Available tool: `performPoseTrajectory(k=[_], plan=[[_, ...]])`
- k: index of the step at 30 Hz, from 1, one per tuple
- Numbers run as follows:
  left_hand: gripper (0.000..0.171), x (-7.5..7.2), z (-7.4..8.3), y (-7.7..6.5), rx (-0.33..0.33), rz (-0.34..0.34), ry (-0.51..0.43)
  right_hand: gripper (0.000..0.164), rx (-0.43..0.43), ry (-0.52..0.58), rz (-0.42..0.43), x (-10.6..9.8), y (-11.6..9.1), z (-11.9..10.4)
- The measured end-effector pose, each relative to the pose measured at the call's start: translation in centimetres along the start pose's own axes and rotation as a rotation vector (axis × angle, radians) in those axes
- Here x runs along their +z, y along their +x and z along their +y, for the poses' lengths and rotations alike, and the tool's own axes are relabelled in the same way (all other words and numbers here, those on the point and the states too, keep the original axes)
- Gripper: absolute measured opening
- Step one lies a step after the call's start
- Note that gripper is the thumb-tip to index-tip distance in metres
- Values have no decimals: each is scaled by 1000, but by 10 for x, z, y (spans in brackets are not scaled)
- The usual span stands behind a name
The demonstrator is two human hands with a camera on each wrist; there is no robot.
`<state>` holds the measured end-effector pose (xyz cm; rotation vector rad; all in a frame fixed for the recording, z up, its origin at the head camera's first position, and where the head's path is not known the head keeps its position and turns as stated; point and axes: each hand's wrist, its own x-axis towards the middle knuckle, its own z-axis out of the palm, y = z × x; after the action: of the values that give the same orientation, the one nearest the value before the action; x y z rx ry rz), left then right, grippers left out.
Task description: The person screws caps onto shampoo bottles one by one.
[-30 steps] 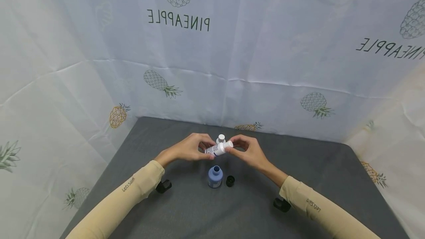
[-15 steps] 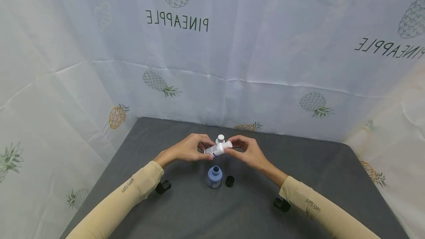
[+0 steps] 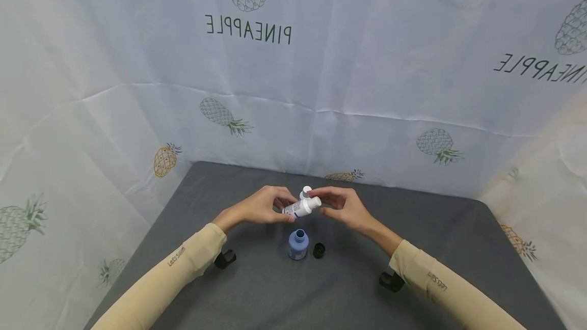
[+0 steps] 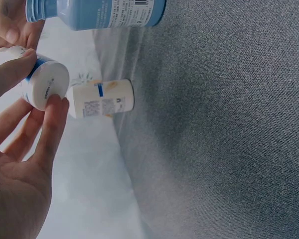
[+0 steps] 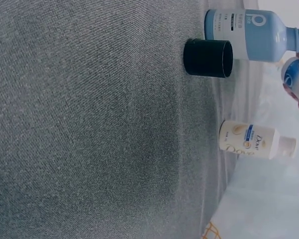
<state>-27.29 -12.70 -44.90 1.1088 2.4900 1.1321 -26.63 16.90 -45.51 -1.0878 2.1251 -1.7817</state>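
My left hand (image 3: 262, 204) grips a small white bottle (image 3: 298, 209) with a blue band, tilted so its white cap (image 3: 315, 202) points right and up. In the left wrist view the bottle's round base (image 4: 51, 85) faces the camera, thumb and fingers on its sides. My right hand (image 3: 347, 209) is at the cap, thumb and fingers spread around it and seemingly apart from it. A second white bottle (image 5: 248, 140), labelled Dove, stands capped behind the held one. Nearer stands an uncapped blue bottle (image 3: 298, 246), with a black cap (image 3: 318, 250) to its right.
Everything stands on a table with a dark grey cloth (image 3: 275, 294). A pale curtain (image 3: 367, 90) with pineapple prints hangs along the back and sides. Black wrist mounts (image 3: 225, 258) sit at both sleeves.
My right thumb and fingers have come away from the held bottle's cap and spread apart. The left hand and bottle have barely moved; the blue bottle and black cap stay put.
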Motion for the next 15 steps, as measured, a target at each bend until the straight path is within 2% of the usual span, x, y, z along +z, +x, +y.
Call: performPoseTrajectory(k=[15], plan=[[41, 4, -3, 1, 26, -2, 7, 35, 77, 3, 41, -1, -2, 4]])
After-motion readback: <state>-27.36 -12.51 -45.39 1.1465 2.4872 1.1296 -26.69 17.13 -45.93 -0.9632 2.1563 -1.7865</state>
